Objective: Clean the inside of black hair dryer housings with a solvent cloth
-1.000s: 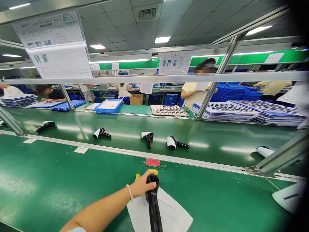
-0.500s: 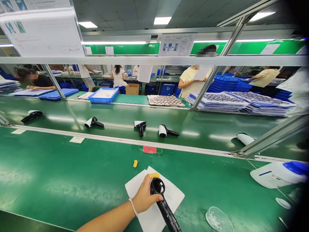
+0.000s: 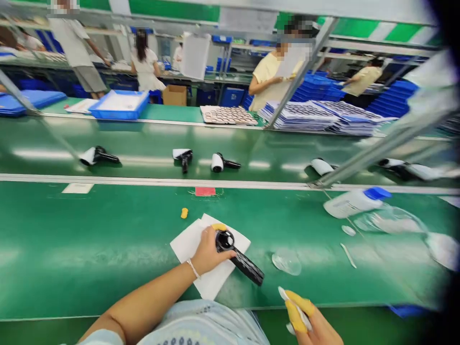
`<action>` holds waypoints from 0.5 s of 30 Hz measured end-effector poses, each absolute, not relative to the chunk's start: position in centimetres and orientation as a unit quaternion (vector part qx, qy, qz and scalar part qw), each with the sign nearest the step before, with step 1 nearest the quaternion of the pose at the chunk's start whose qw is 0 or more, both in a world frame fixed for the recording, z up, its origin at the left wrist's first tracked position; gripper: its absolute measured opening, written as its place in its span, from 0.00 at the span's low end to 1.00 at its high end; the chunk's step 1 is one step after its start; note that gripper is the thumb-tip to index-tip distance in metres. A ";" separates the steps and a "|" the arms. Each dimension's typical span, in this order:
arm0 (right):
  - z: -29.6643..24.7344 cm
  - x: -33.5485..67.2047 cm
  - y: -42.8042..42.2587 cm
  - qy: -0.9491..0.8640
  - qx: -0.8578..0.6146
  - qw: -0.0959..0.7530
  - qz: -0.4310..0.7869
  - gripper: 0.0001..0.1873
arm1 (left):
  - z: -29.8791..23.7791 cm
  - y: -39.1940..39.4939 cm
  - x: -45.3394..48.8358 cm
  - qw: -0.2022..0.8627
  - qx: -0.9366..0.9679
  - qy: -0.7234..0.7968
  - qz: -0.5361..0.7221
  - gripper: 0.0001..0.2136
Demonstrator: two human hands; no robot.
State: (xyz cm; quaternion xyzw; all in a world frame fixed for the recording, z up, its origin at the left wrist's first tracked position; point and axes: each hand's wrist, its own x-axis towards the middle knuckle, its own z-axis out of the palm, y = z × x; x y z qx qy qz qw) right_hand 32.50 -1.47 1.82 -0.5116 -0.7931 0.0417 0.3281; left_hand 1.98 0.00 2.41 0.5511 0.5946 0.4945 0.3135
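My left hand (image 3: 208, 253) is closed around the head of a black hair dryer (image 3: 248, 268), with its round open end facing up and its handle slanting down to the right. A yellow finger cot covers one fingertip. Beneath lie white sheets of paper (image 3: 187, 240) on the green bench. At the lower right, my right hand (image 3: 311, 318) pinches a folded white wipe (image 3: 302, 316) between fingers in yellow cots. It is apart from the hair dryer. A clear shallow dish (image 3: 286, 263) sits between the hands' level and the bench's right side.
A loose yellow finger cot (image 3: 184, 212) lies beyond the paper. To the right are a white bottle with a blue cap (image 3: 352, 203) and a clear plastic bag (image 3: 391, 219). White-and-black hair dryers (image 3: 217, 163) lie along the belt behind a metal rail. Other people stand farther back.
My view has tilted down and swung right. My right hand has come into view, holding the white wipe. My left hand keeps its grip on the hair dryer over the paper.
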 end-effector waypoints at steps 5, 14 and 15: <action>8.3 32.0 1.3 -0.800 -0.534 0.268 0.055 0.16 | 3.1 -0.3 0.5 0.270 0.599 0.613 0.439 0.25; 10.7 29.5 7.7 -0.764 -0.627 -0.149 0.045 0.17 | 5.2 0.7 -1.5 0.217 0.686 0.633 0.285 0.22; 10.5 29.3 8.2 -0.766 -0.618 -0.170 0.042 0.16 | 5.3 0.8 -1.5 0.215 0.689 0.634 0.279 0.21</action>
